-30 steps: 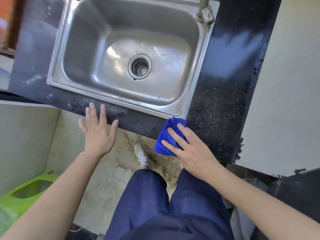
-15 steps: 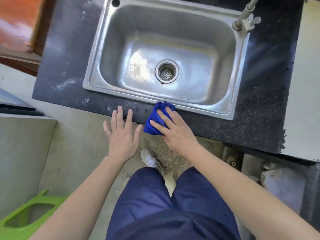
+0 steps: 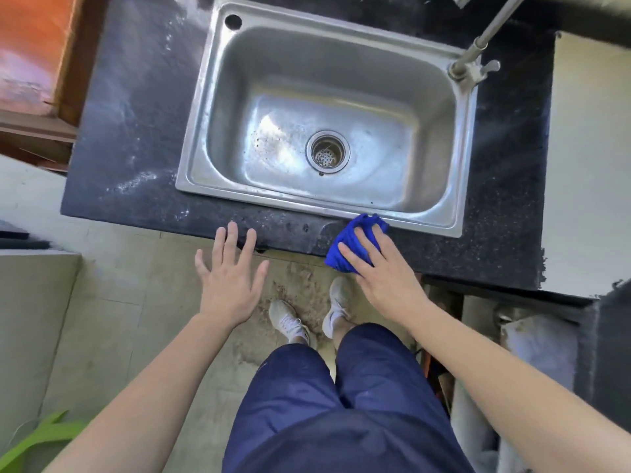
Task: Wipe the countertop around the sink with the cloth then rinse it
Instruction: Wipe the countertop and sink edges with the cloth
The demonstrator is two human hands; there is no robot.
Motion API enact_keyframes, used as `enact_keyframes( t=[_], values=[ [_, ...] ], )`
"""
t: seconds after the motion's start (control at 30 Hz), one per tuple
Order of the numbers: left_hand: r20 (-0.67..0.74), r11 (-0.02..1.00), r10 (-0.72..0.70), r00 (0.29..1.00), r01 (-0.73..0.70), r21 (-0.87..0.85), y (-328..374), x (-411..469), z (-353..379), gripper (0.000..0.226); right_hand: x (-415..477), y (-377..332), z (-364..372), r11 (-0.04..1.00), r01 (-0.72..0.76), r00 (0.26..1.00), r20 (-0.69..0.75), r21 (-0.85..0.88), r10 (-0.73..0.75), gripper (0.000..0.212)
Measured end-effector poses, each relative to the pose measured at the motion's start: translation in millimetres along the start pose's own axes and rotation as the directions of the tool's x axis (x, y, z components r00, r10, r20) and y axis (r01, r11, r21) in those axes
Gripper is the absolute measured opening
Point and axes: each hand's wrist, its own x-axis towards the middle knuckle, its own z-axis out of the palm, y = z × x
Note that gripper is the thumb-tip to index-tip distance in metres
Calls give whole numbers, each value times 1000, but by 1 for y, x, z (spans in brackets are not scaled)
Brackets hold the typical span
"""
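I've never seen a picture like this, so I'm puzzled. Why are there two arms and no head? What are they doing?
There is no robot here. The camera sits on a person's head and looks down, so you see what that person sees, right down to their shoes. In front of them is a black counter with a metal sink set into it. The sink has a drain in the middle and a tap at its far right corner. The right hand presses a blue cloth onto the counter's front strip, just by the sink's rim, to wipe it. The left hand is open and holds nothing, with its fingertips at the counter's edge.
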Motion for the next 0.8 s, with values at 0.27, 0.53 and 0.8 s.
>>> enact_keyframes(
  t=[0.27, 0.53, 0.8],
  values=[
    [10, 997, -34, 999, 33, 75, -3, 2, -10, 56, 111, -73, -6, 957, 206, 979, -39, 205, -202, 72],
    [43, 975, -221, 974, 221, 5, 29, 3, -15, 75, -31, 73, 1, 972, 199, 978, -87, 126, -189, 64],
    [11, 945, -326, 945, 327, -27, 53, 9, -16, 76, -66, 90, -3, 990, 81, 997, -12, 117, -80, 54]
  ],
)
